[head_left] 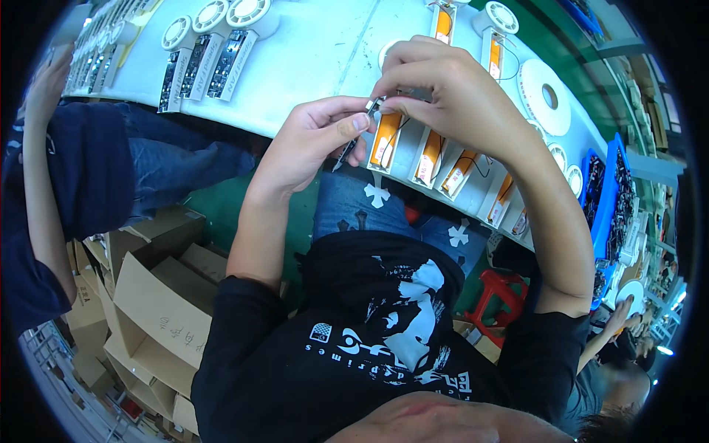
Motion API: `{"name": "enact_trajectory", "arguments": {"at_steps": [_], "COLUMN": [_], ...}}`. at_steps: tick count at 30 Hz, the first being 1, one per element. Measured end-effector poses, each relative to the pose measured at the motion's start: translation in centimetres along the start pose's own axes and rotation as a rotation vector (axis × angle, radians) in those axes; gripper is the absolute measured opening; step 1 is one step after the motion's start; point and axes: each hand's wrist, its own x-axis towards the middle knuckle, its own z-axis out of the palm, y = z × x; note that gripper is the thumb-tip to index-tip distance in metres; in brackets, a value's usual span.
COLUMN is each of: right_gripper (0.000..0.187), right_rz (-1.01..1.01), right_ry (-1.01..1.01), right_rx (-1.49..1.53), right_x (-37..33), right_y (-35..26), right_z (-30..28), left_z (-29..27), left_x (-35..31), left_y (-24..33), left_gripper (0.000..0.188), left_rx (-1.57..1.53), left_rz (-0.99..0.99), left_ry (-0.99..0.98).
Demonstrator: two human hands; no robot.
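My left hand (314, 140) is closed on a narrow dark circuit board (348, 151), pinched between thumb and fingers. At the board's upper end shows a small pale part (373, 105). My right hand (443, 77) reaches over from the right, its thumb and fingertips pinched together at that same end; what they hold is hidden. Just below the right hand, a white fan housing with an orange battery (385, 140) lies at the table's front edge. More such housings, with another orange battery (430, 156) and thin dark wires, lie in a row to its right.
Three white fan housings with dark boards (198, 68) lie at the far left of the white table (310, 52). A white disc (544, 97) and blue trays of dark parts (611, 199) stand right. Cardboard boxes (159, 317) and a red stool (498, 303) are below. A co-worker's arm (37, 170) is at left.
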Motion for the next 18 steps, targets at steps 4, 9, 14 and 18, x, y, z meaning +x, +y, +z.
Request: {"name": "enact_trajectory", "arguments": {"at_steps": [4,9,14,18], "right_gripper": [0.017,0.018,0.015,0.017], "right_rz": [0.122,0.063,-0.083,0.088], "right_ry": [-0.006,-0.061,-0.006,0.067], "right_rx": [0.009,-0.109,-0.325,-0.252], "right_x": [-0.2,-0.4,-0.4,-0.3], "right_y": [-0.5,-0.4,-0.6,-3.6], "right_z": [0.1,0.5,0.2,-1.5], "left_z": [0.1,-0.1,-0.4,2.1], "left_x": [-0.3,-0.3,-0.1,-1.2], "left_y": [0.1,0.4,0.6,3.2], "left_gripper": [0.033,0.032,0.037,0.043], "left_rx": [-0.019,0.016,0.048,0.041], "left_rz": [0.001,-0.022,-0.067,-0.004], "left_ry": [0.027,-0.015,-0.028,0.039]}}
